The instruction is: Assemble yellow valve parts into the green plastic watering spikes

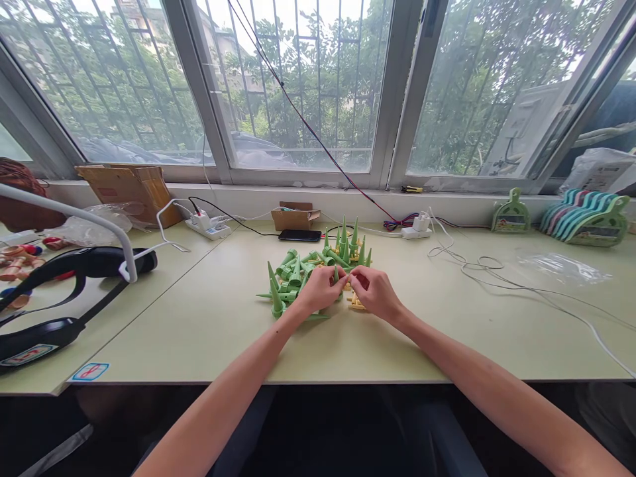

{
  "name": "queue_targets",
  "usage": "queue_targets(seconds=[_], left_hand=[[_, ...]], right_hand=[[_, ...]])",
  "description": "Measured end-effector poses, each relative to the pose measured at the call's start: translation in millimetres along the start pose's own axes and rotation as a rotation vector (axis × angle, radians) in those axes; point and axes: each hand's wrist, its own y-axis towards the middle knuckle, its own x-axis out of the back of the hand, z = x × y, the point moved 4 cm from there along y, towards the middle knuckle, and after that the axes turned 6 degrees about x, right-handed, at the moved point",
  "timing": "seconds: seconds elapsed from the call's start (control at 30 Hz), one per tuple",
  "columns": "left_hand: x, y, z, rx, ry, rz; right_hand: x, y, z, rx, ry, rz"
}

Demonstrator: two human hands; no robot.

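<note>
My left hand (322, 289) is closed in a pinch at the right side of a heap of green plastic cones (295, 273). A pointed green cone (336, 272) rises at its fingertips and seems held there; its base is hidden. My right hand (376, 290) is closed too, thumb and forefinger pinched close to the left fingertips. Whatever it grips is too small or covered to make out. Under the right hand lie small yellow plastic pieces (356, 303). Behind both hands several green cones (344, 237) stand upright, with bits of yellow around their bases.
A black phone (299, 235) and small cardboard box (296, 217) lie behind the heap. Power strips (209, 226) and white cables (489, 267) run along the back and right. Black headgear (64, 324) lies left. Green dustpan-shaped pieces (596, 222) stand far right.
</note>
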Motion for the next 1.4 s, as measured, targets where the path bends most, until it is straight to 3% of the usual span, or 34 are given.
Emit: queue_targets(seconds=[1.4], left_hand=[[4.3, 2.7, 4.3, 0.073, -0.088, -0.141]], right_hand=[[-1.1, -0.4, 1.1, 0.004, 0.03, -0.005]])
